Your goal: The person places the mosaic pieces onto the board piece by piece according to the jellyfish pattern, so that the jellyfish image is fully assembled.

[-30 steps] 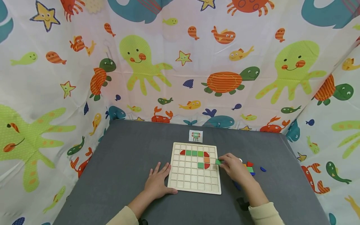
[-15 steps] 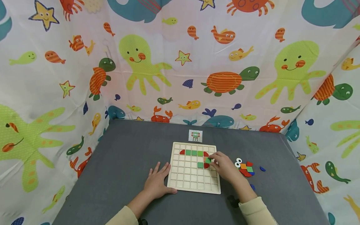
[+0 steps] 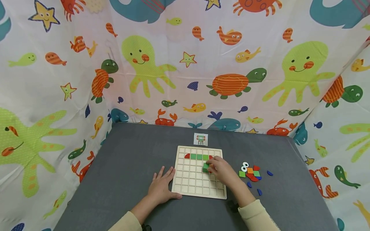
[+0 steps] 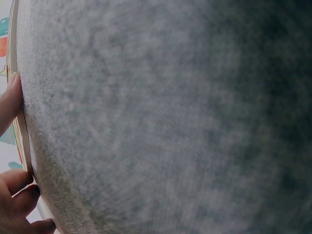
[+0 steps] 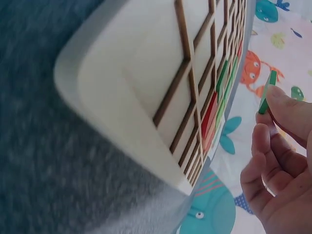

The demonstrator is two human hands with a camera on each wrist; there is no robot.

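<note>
My right hand [image 3: 221, 168] pinches a thin green square tile [image 5: 267, 92] between thumb and finger, tilted above the wooden grid board [image 3: 189, 186]. On the board lie a red curved piece [image 3: 187, 156] and a row of green square tiles [image 3: 199, 157], with another red piece [image 3: 210, 157] at its right end. A further green tile [image 3: 205, 169] sits lower, just under my right fingertips; the pieces beside it are mostly hidden by the hand. My left hand [image 3: 162, 186], fingers spread, touches the board's left edge and near-left corner; the left wrist view shows fingertips [image 4: 15, 80] against that edge.
Loose coloured pieces [image 3: 250, 171], with two white rings [image 3: 245, 166], lie right of the board. Several blue half-round pieces [image 3: 270, 173] are scattered nearby. A small pattern card [image 3: 200, 139] lies behind the board. A sea-animal printed cloth [image 3: 185, 73] borders the grey table [image 3: 138, 154].
My right hand has carried the green tile leftward from the board's right edge to over the lower green tile, uncovering the loose pieces at right. My left hand has stayed in place.
</note>
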